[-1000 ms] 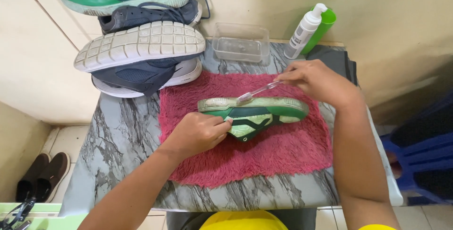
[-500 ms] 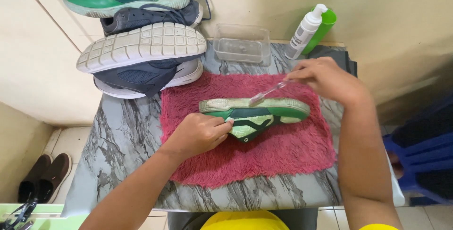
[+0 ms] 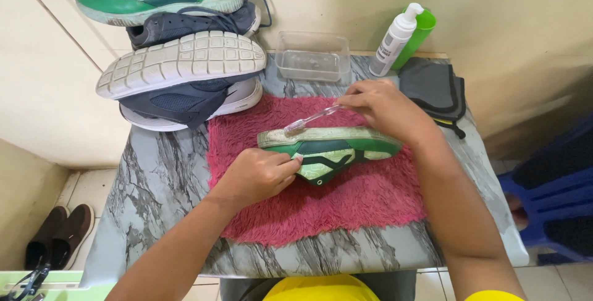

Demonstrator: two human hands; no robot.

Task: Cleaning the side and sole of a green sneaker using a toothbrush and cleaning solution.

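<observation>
bottles and a box at the far edge

a white pump bottle (image 3: 395, 40) stands upright at the far right corner of the marble-patterned surface (image 3: 154, 177), carrying a grey label (image 3: 388, 48) with small print too fine to tell. a green bottle (image 3: 419, 37) stands just behind it, touching or nearly so. left of them sits a clear rectangular plastic box (image 3: 312, 56), open on top. no signs or screens show.

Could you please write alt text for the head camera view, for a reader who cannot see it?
The right hand holds a clear toothbrush against the sole edge of a green sneaker, which the left hand steadies on a shaggy pink towel over a marble-patterned table. Other shoes are stacked behind.
</observation>
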